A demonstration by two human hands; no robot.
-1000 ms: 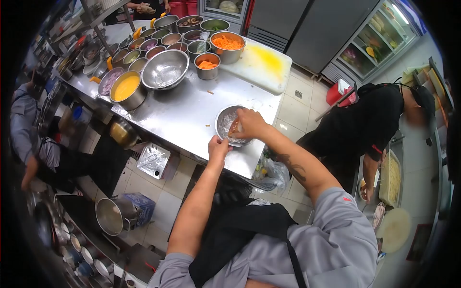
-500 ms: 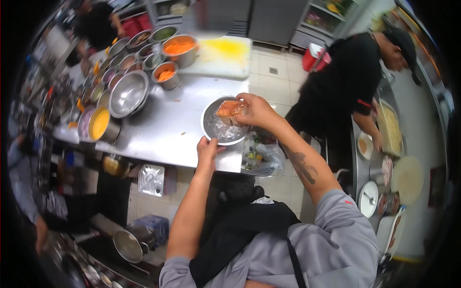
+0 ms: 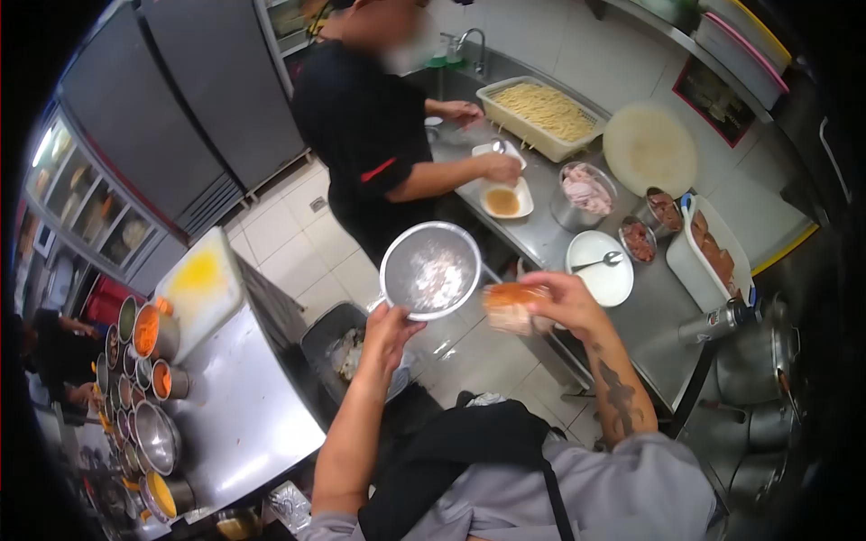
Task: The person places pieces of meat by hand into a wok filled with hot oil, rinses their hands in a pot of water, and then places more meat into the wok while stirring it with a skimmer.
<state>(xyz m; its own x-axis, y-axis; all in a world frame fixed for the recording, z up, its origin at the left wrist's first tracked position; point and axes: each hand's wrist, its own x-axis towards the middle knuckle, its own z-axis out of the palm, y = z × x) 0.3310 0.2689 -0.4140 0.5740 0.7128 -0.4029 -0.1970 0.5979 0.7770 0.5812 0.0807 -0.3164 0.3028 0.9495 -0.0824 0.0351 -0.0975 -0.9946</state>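
My left hand (image 3: pixel 391 341) grips the near-left rim of a metal mixing bowl (image 3: pixel 392 281), with white powder inside that looks like flour. The bowl is held up over the gap between the two counters, tilted a little. In my right hand (image 3: pixel 568 308), closed around its right end, is an orange and pale salmon fillet (image 3: pixel 516 307), slightly blurred. The fillet is apart from the bowl, to its right, near the right counter's edge. A white plate (image 3: pixel 586 281) with a spoon (image 3: pixel 603 261) lies just beyond my right hand.
A co-worker in black (image 3: pixel 361 126) stands ahead, hands over a white dish (image 3: pixel 505 209). The right counter holds a noodle tray (image 3: pixel 577 135), a pot of pale meat (image 3: pixel 570 215) and a white bin (image 3: pixel 690 261). A waste bin (image 3: pixel 316 347) sits below, beside the left steel table (image 3: pixel 244 397).
My body has turned right, from the steel table toward the other counter. The bowl has been lifted off the table. The salmon fillet has come out of the bowl, to its right.
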